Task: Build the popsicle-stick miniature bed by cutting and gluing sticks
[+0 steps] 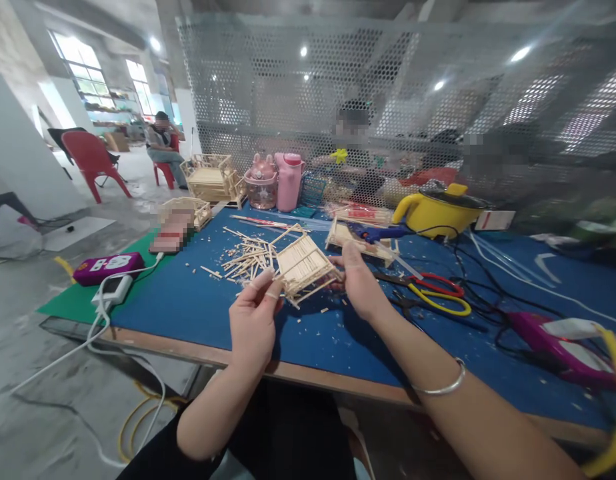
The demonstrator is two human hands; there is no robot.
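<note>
A small miniature made of thin wooden sticks [304, 263], with a slatted panel and railings, is tilted above the blue table mat. My left hand [253, 323] pinches its lower left corner between thumb and fingers. At its right corner is my right hand [361, 283], closed on the edge, with the fingertips partly hidden behind the sticks. Loose wooden sticks [251, 261] lie in a heap just behind my left hand. Beyond my right hand, a blue glue gun [373, 233] rests over another stick piece [385, 253].
Scissors with red and yellow handles [441, 290] lie right of my right hand, among black cables. Behind stand a yellow pot [441, 212], a pink bottle [289, 183] and a larger stick model [215, 180]. Purple power strips [108, 268] sit left and right. A mesh screen [268, 87] closes the back.
</note>
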